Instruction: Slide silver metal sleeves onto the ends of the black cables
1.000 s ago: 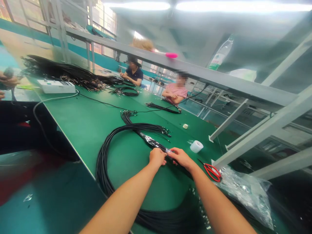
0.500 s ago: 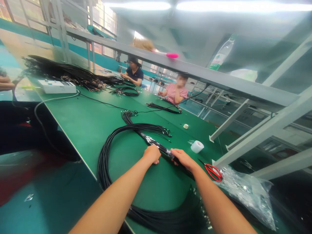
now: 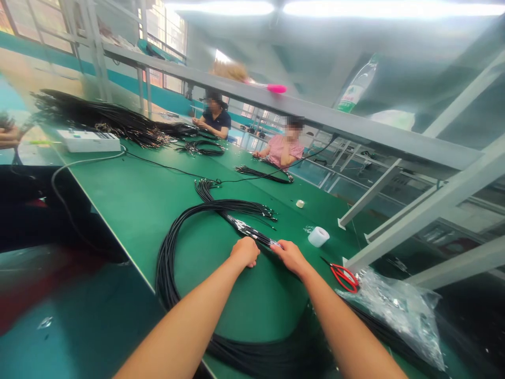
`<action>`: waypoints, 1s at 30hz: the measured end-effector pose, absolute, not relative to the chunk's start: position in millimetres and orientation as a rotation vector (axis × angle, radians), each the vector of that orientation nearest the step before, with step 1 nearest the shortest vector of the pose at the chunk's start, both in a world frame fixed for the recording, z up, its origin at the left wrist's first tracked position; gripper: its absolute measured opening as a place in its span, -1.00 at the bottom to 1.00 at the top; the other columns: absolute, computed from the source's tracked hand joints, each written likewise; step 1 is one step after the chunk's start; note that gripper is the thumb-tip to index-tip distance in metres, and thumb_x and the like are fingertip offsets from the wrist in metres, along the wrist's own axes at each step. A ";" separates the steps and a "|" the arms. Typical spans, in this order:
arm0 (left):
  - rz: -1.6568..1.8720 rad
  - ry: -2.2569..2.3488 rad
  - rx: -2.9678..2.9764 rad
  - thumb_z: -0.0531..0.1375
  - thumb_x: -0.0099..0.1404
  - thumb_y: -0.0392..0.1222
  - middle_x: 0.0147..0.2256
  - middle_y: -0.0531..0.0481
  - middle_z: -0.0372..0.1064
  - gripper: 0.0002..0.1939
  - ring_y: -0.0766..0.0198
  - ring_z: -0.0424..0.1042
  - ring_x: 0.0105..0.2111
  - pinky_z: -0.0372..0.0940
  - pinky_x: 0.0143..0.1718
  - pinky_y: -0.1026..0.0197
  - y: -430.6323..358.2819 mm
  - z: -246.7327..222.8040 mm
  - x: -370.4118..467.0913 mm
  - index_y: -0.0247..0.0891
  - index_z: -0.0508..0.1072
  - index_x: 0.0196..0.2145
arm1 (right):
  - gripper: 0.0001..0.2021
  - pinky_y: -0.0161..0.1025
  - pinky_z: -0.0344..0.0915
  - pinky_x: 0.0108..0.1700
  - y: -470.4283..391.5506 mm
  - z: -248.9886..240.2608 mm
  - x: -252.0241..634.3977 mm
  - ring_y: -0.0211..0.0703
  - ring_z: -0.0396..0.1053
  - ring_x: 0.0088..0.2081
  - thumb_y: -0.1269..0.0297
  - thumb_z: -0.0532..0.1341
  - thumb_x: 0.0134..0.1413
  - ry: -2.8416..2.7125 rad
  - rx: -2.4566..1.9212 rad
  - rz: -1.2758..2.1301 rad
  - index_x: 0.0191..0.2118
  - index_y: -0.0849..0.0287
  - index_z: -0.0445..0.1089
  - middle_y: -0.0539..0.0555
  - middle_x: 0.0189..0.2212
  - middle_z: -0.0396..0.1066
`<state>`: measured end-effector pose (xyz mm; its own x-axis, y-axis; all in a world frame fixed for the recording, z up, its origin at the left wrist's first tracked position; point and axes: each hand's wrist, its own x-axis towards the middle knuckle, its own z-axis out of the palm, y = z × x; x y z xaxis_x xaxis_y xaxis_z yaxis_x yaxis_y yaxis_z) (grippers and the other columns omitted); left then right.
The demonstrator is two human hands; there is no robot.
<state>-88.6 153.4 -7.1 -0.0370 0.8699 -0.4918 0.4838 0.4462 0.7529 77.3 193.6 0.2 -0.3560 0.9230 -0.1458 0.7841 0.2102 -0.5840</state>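
Observation:
A big loop of black cables lies on the green table in front of me. One end of the bundle, with shiny metal tips, runs toward my hands. My left hand is closed on the bundle from the left. My right hand pinches the same bundle just to its right, fingers curled around the cables. The two hands are a few centimetres apart.
Red-handled scissors, a white tape roll, a smaller roll and a clear plastic bag lie to the right. More cable bundles and a white box lie farther back. Two people sit across; another person's hand is at far left.
My hands stayed on the bundle; the left hand slid slightly along the cables and back, and the gap between the hands changed a little. The loop has barely shifted.

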 end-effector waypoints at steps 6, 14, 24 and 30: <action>0.482 1.690 1.198 0.10 0.30 -0.12 -0.17 -0.06 0.36 -0.73 0.26 0.41 -0.27 0.36 -0.26 0.11 153.8 -9.1 -88.8 -0.31 0.35 -0.10 | -0.69 -0.33 0.30 -0.45 189.1 0.0 80.5 -0.35 0.30 -0.51 0.09 0.05 0.21 -2.259 -1.548 0.952 -0.25 0.27 0.33 -0.02 -0.45 0.34; 0.462 1.714 1.211 0.10 0.30 -0.12 -0.19 -0.05 0.37 -0.74 0.28 0.41 -0.28 0.37 -0.27 0.13 153.0 -5.7 -85.2 -0.32 0.36 -0.12 | -0.74 -0.27 0.32 -0.37 188.9 -0.7 81.4 -0.30 0.33 -0.43 0.14 0.10 0.18 -2.326 -1.539 0.866 -0.24 0.27 0.33 0.00 -0.39 0.35; 0.468 1.692 1.325 0.11 0.30 -0.13 -0.19 -0.05 0.37 -0.74 0.28 0.41 -0.29 0.37 -0.28 0.13 138.7 -3.8 -91.9 -0.32 0.36 -0.12 | -0.78 -0.25 0.36 -0.34 184.0 -0.6 85.2 -0.28 0.36 -0.39 0.20 0.13 0.17 -2.475 -1.475 0.942 -0.21 0.28 0.34 0.02 -0.34 0.38; 0.495 1.741 1.444 0.10 0.30 -0.12 -0.21 -0.04 0.38 -0.75 0.29 0.41 -0.31 0.37 -0.30 0.14 124.7 5.5 -100.0 -0.32 0.36 -0.13 | -0.75 -0.15 0.34 -0.22 178.1 9.8 88.8 -0.22 0.37 -0.30 0.19 0.15 0.14 -2.405 -1.406 0.846 -0.15 0.26 0.34 0.05 -0.27 0.39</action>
